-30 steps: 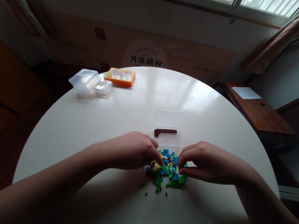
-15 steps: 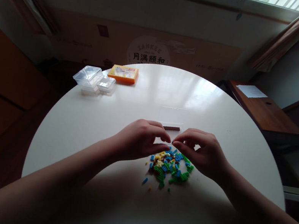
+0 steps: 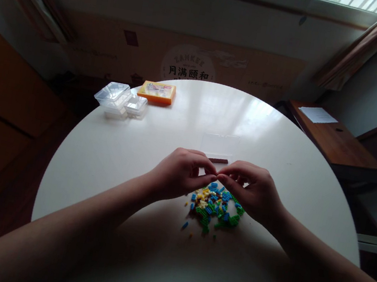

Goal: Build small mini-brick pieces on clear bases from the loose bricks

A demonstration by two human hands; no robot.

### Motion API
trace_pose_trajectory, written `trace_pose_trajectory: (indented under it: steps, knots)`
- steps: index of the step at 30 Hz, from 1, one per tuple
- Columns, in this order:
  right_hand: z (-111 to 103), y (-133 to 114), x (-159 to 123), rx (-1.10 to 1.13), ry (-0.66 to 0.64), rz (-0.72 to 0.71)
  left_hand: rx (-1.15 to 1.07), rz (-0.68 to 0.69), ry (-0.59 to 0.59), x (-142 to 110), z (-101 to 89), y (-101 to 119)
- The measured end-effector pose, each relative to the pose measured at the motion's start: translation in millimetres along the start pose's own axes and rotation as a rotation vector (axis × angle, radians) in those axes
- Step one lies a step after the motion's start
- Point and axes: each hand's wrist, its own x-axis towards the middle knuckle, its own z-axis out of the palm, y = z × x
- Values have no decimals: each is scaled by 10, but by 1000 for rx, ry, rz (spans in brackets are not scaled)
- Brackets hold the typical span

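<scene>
My left hand (image 3: 186,172) and my right hand (image 3: 252,184) meet fingertip to fingertip above the near edge of a clear plastic case. Both are closed in a pinch on one small dark building brick, mostly hidden by the fingers. Just below them on the table lies a loose pile of building bricks (image 3: 211,208) in blue, green, yellow, cream and brown. Behind the fingers the clear case stands with its lid (image 3: 220,142) raised. A row of dark brown bricks (image 3: 219,160) shows inside it; my hands cover the rest.
The round white table (image 3: 105,160) fills the view. Several clear plastic boxes (image 3: 114,96) stand at its far left, beside an orange box (image 3: 156,93). A few single bricks, one a blue brick (image 3: 184,225), lie nearer me. Right of the table, papers (image 3: 318,115) rest on a wooden desk (image 3: 341,143).
My hands have risen from the brick pile and come together. Half a second ago my right hand held a small dark brick; since then the left fingertips have closed in to it.
</scene>
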Motion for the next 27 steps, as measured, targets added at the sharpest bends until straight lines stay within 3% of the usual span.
trace_pose_trajectory:
  steps: [7,12,15,17,19,27]
  knots:
    - [16,4,-17,-77,24,-175,-21,-92,-23,1,-19,10]
    - [13,-13,-8,-147,15,-210,8,-110,-94,8,-80,7]
    - [-32,-16,2,-217,10,-207,82,9,-249,-4,-208,96]
    - [-79,-7,12,-238,28,-195,114,98,-445,-25,-289,187]
    - [-127,10,23,-240,50,-182,154,104,-603,-49,-328,260]
    - [-170,69,40,-218,8,-160,235,110,-709,-68,-181,212]
